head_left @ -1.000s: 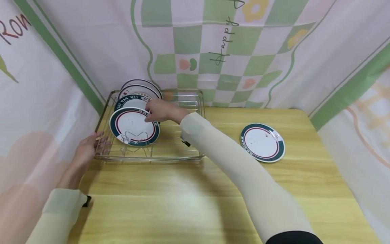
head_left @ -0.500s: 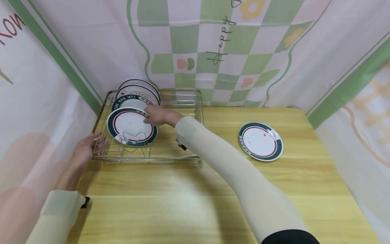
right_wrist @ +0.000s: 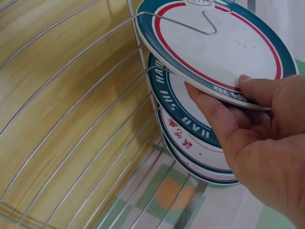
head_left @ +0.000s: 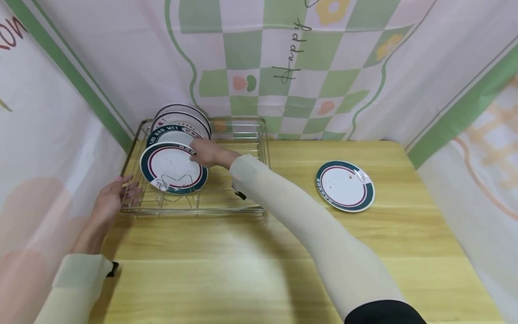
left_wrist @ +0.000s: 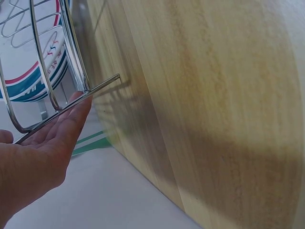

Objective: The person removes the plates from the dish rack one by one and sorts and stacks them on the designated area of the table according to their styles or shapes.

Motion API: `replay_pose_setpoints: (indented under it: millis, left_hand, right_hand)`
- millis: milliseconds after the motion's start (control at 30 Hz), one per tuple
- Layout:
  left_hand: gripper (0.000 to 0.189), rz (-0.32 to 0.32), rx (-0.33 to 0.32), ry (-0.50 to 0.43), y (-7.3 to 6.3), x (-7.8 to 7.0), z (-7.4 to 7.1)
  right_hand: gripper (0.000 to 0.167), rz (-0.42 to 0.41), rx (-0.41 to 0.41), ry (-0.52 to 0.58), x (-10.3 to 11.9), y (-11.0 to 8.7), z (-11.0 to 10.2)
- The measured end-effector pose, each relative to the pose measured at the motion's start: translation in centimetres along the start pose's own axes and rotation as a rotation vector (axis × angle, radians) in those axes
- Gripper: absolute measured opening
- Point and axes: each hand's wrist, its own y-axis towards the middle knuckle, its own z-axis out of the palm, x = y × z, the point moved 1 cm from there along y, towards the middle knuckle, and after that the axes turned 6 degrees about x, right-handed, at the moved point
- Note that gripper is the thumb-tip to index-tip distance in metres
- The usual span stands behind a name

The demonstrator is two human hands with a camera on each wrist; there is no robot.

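Observation:
My right hand [head_left: 205, 152] pinches the rim of the front plate [head_left: 171, 168], which is white with a dark green border and a red ring. In the right wrist view the thumb [right_wrist: 257, 89] lies on its face and the fingers are behind it. This plate leans in the wire dish rack [head_left: 226, 209], in front of several other plates [head_left: 171, 133] standing on edge. My left hand [head_left: 106, 202] holds the rack's left side. The left wrist view shows its fingers [left_wrist: 71, 117] against the underside of a metal rail, partly hidden by the wires.
Another green-bordered plate [head_left: 345, 186] lies flat on the wooden table [head_left: 226, 270], right of the rack. Behind the rack hangs a checkered cloth [head_left: 243, 54], and more cloth closes off both sides.
The view has shifted slightly, so everything sits a little further left. Both hands keep their holds, and the front plate stays in about the same place in the rack.

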Motion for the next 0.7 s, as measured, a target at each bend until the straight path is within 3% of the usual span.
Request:
replay_pose_setpoints:
  millis: [500, 700]
  left_hand:
    - [0.072, 0.032, 0.004, -0.044, 0.2, 0.1, -0.2]
    - [0.072, 0.039, 0.015, -0.052, 0.1, 0.3, -0.3]
  right_hand:
    - [0.023, -0.014, -0.078, -0.076, 0.2, -0.6, -0.9]
    - [0.024, -0.021, -0.104, -0.056, -0.2, -1.4, -1.7]
